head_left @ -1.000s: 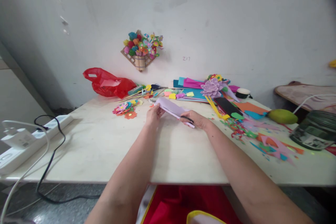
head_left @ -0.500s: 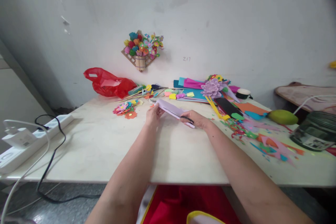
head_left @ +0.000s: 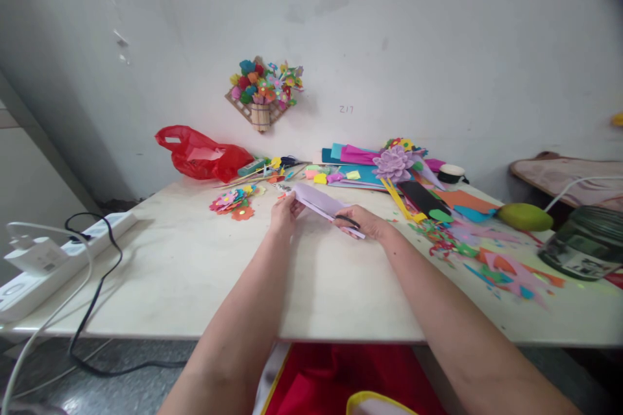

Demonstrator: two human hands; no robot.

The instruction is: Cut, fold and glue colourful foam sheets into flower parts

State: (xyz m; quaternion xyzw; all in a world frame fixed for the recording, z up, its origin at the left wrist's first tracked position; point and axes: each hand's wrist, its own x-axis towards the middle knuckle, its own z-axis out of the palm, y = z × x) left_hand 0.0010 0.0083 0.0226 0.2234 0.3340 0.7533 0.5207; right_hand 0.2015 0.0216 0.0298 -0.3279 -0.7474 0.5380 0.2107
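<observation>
A light purple craft sheet (head_left: 318, 197) is pinched at its left end by my left hand (head_left: 287, 209), whose fingers are closed on it. My right hand (head_left: 363, 220) grips a pair of scissors (head_left: 349, 221) with a dark handle. The blades lie along the near edge of the sheet, where a narrow strip runs beside the cut. My right fingers hide part of the handle. Both hands are just above the white table (head_left: 341, 298).
Foam flowers (head_left: 233, 200) lie left of my hands, near a red plastic bag (head_left: 204, 154). Behind are coloured sheets (head_left: 360, 175) and a purple flower (head_left: 393, 163). Right are a phone (head_left: 422, 198), scraps (head_left: 506, 272), a green fruit (head_left: 524, 216) and a glass jar (head_left: 584, 243). A power strip (head_left: 104, 230) lies left.
The sheet and the strip at its near edge have shifted slightly right. Both hands stay in nearly the same place, keeping hold of the sheet and the scissors.
</observation>
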